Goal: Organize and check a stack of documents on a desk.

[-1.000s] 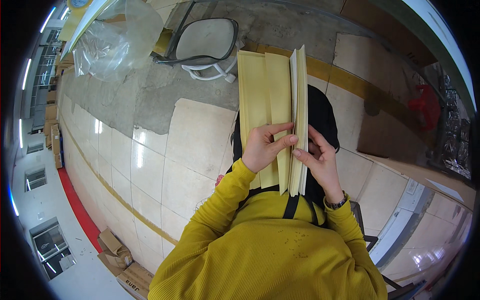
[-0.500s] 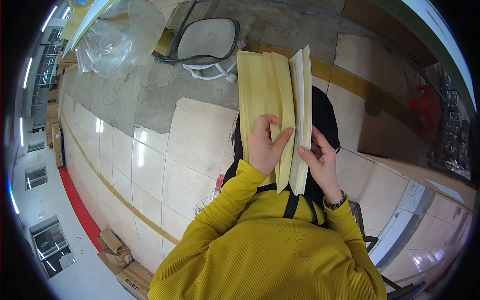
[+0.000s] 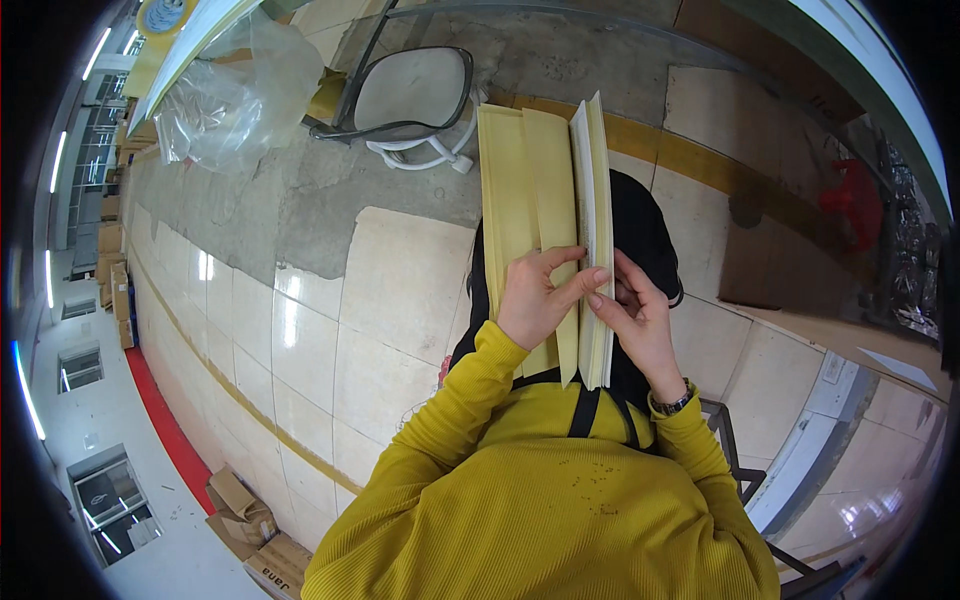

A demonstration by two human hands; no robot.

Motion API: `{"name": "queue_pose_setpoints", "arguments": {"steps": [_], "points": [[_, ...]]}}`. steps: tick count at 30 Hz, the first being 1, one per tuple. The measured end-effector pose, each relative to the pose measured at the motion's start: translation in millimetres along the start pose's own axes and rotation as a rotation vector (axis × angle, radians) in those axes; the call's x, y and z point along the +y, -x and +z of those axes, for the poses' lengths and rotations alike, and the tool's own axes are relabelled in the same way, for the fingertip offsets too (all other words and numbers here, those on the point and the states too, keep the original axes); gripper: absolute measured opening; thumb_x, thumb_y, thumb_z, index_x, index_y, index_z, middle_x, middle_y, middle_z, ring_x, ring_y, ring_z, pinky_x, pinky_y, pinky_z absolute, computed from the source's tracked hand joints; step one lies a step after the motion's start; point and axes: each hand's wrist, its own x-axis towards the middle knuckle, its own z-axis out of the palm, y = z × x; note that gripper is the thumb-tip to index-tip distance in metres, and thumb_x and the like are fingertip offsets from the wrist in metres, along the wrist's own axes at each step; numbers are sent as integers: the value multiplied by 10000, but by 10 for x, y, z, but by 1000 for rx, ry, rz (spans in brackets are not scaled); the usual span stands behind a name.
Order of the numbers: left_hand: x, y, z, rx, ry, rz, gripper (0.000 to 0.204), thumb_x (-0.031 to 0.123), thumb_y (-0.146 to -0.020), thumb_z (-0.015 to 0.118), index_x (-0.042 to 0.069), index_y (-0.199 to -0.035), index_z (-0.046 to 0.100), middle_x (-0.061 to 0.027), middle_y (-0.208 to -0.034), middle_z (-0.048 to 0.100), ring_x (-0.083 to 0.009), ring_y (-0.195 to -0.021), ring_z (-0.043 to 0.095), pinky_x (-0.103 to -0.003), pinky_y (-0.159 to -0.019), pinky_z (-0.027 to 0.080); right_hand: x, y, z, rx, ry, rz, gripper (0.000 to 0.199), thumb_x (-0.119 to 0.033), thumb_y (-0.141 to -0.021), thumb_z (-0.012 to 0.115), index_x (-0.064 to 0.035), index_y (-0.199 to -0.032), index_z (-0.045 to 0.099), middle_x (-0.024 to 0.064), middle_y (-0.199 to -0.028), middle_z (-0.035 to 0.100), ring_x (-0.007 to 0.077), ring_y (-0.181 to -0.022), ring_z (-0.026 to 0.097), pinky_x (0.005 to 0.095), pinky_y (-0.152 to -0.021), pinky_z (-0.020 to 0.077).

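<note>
Across my lap lies a stack of pale yellow paper sheets (image 3: 505, 190), some of them folded over along the stack's right side. Just right of it a thinner bundle of yellow and white sheets (image 3: 596, 170) stands on edge, tilted up. My right hand (image 3: 640, 318) grips this bundle from its right side, thumb toward its top edge and fingers curled behind. Over the gap between stack and bundle is my left hand (image 3: 545, 292); its thumb and forefinger are pinched together at the bundle's edge. What exactly lies between those fingertips is partly hidden.
A grey chair (image 3: 415, 88) stands beyond my knees. At the upper left, a clear plastic bag (image 3: 235, 100) hangs beside a table edge with a tape roll (image 3: 163, 14). Cardboard (image 3: 780, 245) and a red object (image 3: 850, 205) are to the right. Boxes (image 3: 240, 510) line the left wall.
My left hand has moved slightly right, from the folded sheets of the stack to the edge of the upright bundle. The folded sheets have settled flatter. My right hand keeps its grip.
</note>
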Motion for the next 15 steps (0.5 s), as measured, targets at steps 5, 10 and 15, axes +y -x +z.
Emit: {"name": "queue_pose_setpoints", "arguments": {"steps": [5,10,15], "points": [[-94,-19,-32,-27,99,31,445,353,-757,726,-26,-980,658,-190,-776,644,-257,-698,622,-314,-662,484,-14,-4,-16,-22,-20,27,582,-49,-819,651,26,-1327,377,141,-1222,535,181,-1089,549,278,-879,465],[-162,-21,-61,-75,150,21,369,309,-793,701,-8,-977,658,-180,-792,644,-235,-729,615,-301,-660,470,-18,-10,-16,-28,-3,14,582,-54,-818,654,29,-1324,380,145,-1231,528,186,-1096,545,278,-877,467],[-114,0,-46,-8,118,-45,245,215,-809,678,-26,-813,639,-172,-668,594,-203,-568,554,-311,-521,407,42,-11,-36,9,28,-23,555,-67,-827,641,33,-1315,396,137,-1155,580,137,-992,577,248,-824,472]]}}
